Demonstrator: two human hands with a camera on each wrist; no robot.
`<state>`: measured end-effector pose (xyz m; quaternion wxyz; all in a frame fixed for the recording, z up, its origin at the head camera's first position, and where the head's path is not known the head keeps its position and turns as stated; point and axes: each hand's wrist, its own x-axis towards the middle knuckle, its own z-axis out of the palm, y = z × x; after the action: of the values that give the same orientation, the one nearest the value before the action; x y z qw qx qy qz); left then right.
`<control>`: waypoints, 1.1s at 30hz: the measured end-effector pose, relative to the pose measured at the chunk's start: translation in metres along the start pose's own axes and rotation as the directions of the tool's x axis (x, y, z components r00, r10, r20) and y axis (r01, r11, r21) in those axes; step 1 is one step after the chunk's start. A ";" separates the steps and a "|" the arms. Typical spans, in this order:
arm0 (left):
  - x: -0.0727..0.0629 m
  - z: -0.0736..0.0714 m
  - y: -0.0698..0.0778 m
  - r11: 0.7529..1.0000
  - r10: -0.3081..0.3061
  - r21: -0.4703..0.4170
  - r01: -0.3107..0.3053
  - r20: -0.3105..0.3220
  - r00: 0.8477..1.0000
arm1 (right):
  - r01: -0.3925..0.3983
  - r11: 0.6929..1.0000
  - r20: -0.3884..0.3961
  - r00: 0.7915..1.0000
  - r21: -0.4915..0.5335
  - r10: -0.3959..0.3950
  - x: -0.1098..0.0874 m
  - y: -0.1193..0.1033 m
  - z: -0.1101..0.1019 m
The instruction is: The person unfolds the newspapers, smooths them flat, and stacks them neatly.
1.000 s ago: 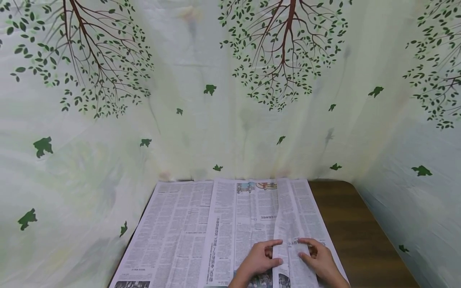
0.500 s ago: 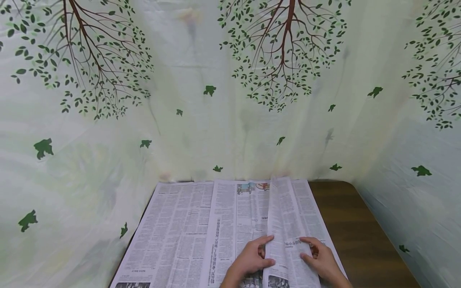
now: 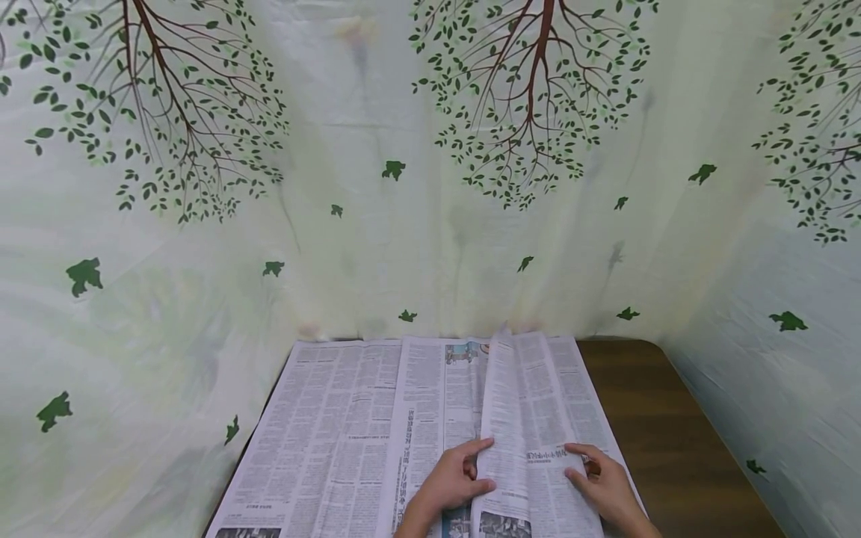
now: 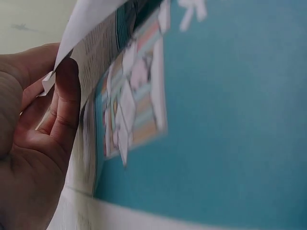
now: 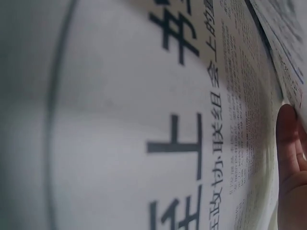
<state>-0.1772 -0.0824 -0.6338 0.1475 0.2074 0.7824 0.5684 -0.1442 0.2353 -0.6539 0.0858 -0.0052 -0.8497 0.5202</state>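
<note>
A newspaper [image 3: 511, 418] with printed columns lies raised at the right side of the table, its left edge lifted in a curve. My left hand [image 3: 449, 484] pinches that left edge between thumb and fingers. The left wrist view shows the page edge between the fingers of the left hand [image 4: 43, 105], beside a teal printed page [image 4: 230, 120] with a picture. At the right edge of the sheet, my right hand [image 3: 604, 484] grips with thumb and forefinger. Large black characters fill the newspaper [image 5: 110, 143] in the right wrist view, where only part of that hand shows.
More newspaper sheets [image 3: 336, 418] cover the left and middle of the table. Dark brown wooden tabletop [image 3: 666, 433] shows on the right. A pale cloth backdrop [image 3: 363, 246] printed with trees and leaves hangs behind and at both sides.
My left hand has moved left, drawing the newspaper's left edge with it, so the sheet shows wider between the hands. The right hand has shifted only slightly to the right.
</note>
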 end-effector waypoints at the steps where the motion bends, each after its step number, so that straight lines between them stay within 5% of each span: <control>1: -0.001 -0.001 -0.001 1.000 0.001 0.002 -0.001 -0.007 1.000 | -0.008 1.000 -0.005 1.000 0.002 0.008 0.000 0.000 0.000; 7: -0.005 -0.007 -0.004 0.999 -0.042 0.004 0.043 -0.031 0.999 | -0.014 0.996 -0.051 0.999 -0.087 0.010 0.000 -0.001 -0.002; 13: -0.009 -0.014 -0.007 0.999 -0.015 0.029 0.017 -0.057 0.998 | -0.050 0.981 -0.094 0.995 -0.186 0.033 0.002 0.000 -0.006; 33: -0.028 -0.039 -0.018 0.999 -0.035 0.033 0.039 -0.111 0.993 | -0.205 0.948 -0.053 0.979 -0.245 0.198 0.004 0.005 -0.031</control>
<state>-0.1739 -0.1337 -0.6388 0.1111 0.1637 0.8029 0.5623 -0.1435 0.2656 -0.6441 0.0425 -0.1099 -0.9020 0.4154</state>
